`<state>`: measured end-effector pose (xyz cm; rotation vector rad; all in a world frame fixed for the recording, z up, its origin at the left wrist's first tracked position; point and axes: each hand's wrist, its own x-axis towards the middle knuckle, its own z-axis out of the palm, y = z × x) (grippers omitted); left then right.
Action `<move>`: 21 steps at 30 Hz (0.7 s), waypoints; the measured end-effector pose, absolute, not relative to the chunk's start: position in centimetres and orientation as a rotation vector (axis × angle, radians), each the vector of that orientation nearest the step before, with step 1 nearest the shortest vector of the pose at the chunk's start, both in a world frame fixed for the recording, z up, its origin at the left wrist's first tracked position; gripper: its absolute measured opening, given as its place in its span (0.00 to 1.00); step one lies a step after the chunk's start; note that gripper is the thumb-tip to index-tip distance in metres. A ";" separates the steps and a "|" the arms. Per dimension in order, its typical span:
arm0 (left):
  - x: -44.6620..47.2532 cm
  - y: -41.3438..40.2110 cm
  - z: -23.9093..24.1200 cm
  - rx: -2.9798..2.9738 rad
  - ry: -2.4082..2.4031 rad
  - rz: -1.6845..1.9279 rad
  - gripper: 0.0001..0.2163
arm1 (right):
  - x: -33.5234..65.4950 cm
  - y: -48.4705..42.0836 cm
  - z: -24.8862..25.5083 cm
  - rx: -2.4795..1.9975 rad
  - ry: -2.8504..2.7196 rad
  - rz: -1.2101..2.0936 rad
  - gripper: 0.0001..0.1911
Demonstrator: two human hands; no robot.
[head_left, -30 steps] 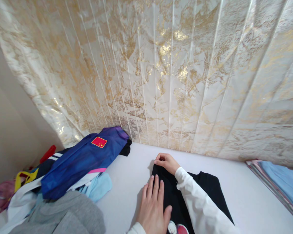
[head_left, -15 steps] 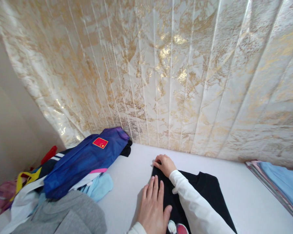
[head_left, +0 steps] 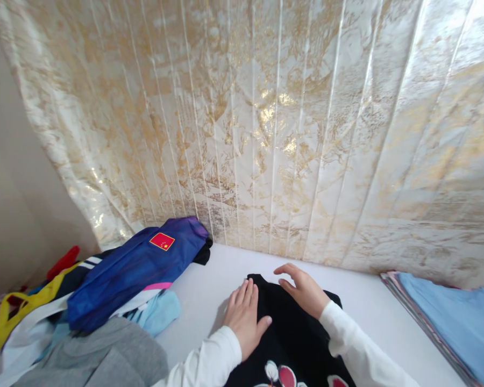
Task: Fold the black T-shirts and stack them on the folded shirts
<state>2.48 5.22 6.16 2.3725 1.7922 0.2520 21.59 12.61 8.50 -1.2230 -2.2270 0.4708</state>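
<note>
A black garment (head_left: 290,338) with a red and white print near its bottom edge lies on the white surface (head_left: 210,290) in front of me. My left hand (head_left: 244,317) rests flat on the garment's left side, fingers stretched out together. My right hand (head_left: 304,290) hovers over or lightly touches the garment's far edge, fingers spread and holding nothing. Both arms wear white sleeves.
A heap of clothes lies at the left: a blue jacket with a red flag patch (head_left: 141,263), a grey piece (head_left: 100,360), light blue and yellow fabric. A stack of folded clothes topped by light blue (head_left: 452,317) sits at the right. A gold and white curtain (head_left: 266,134) hangs behind.
My right hand has let go of the garment's far corner and moved right, opening its fingers. My left hand slid forward. The view shifted so both sleeves show more.
</note>
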 end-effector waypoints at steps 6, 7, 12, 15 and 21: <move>3.7 7.3 4.9 2.392 1.831 0.290 0.32 | 28.5 6.8 3.8 -1.461 -2.235 0.176 0.24; 3.6 7.3 4.6 2.392 1.836 0.289 0.32 | 29.2 6.4 2.9 -1.502 -2.264 0.155 0.27; 3.1 7.6 4.9 2.380 1.840 0.214 0.33 | 31.3 6.1 2.2 -1.519 -2.361 0.256 0.29; 3.4 7.4 5.5 2.412 1.808 0.180 0.33 | 32.4 7.5 3.5 -1.526 -2.226 0.242 0.27; 5.6 5.9 4.1 2.577 1.572 0.229 0.32 | 32.9 10.7 2.3 -1.480 -2.117 0.121 0.20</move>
